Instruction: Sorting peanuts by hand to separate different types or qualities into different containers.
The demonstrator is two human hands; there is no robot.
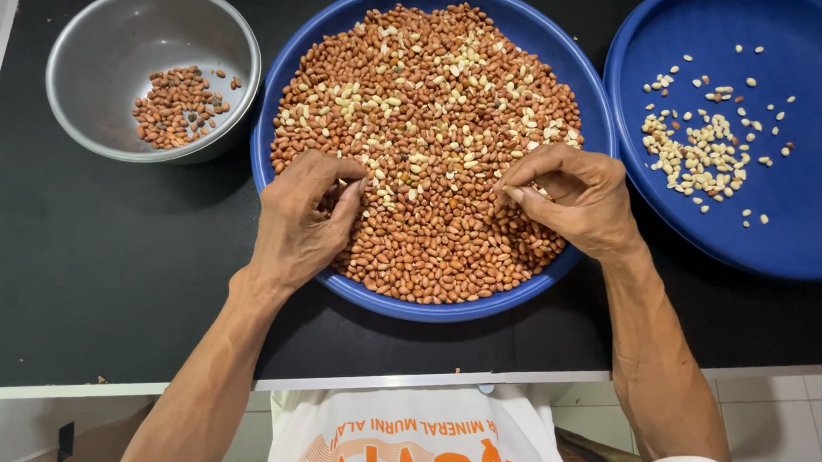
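The left hand (297, 222) is pinching fingertips to thumb over the peanuts (427, 150), its grip nearly closed; whether a nut is caught there cannot be told. The right hand (576, 200) is curling likewise, fingertips meeting the thumb. The peanuts, red-brown skinned with pale bare ones mixed in, are filling the blue basin (288, 108) on the black worktop (91, 265).

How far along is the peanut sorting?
Early on. Done: a small pile of pale skinless nuts lies on the right blue tray, and a few dark ones in the metal bowl. In hand: the left hand and right hand pick. Left: the heaped middle tray.
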